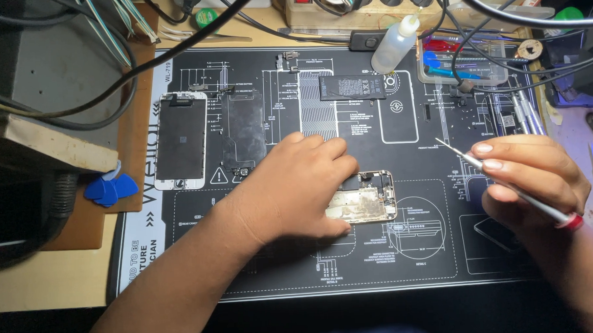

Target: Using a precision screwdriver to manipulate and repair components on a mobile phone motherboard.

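While a hard lamp is lighting the middle of the worktop (44, 280) and leaving its edges in shadow, the left hand (291, 189) is pressing down flat on an opened phone housing (366, 197), fingers spread over its left half, pinning it to the black repair mat (280, 272) with its white printed diagrams. Just to the right, the right hand (533, 178) is pinching a slim screwdriver (507, 182) with a red collar, its tip pointing up and left, hovering clear of the housing. Farther back on the mat, a detached white-framed screen (180, 139) and a dark metal back plate (243, 132) are lying side by side, a flat black battery (351, 87) beyond them and a small squeeze bottle (395, 46) tilting by its corner. Blue plastic picks (110, 189) are resting off the mat's left edge, and black cables (129, 74) are looping across the far side
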